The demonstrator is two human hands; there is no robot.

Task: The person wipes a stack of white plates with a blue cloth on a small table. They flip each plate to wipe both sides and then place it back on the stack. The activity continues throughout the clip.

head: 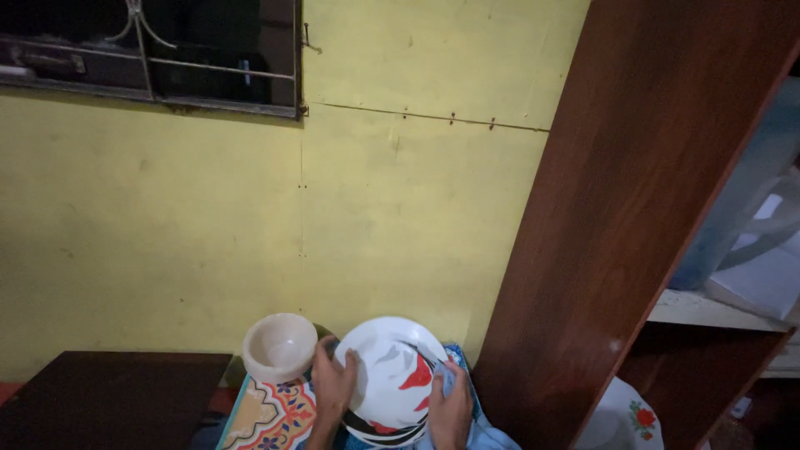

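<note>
White plate (392, 367) with red, seemingly grey markings; beige bowl (279, 346).

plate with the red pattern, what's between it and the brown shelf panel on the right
In the head view, the right hand with a blue cloth lies between the plate and the shelf panel.

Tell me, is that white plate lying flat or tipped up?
Tipped up. The plate faces the camera, its whole round face showing, held by the left hand and right hand.
</note>
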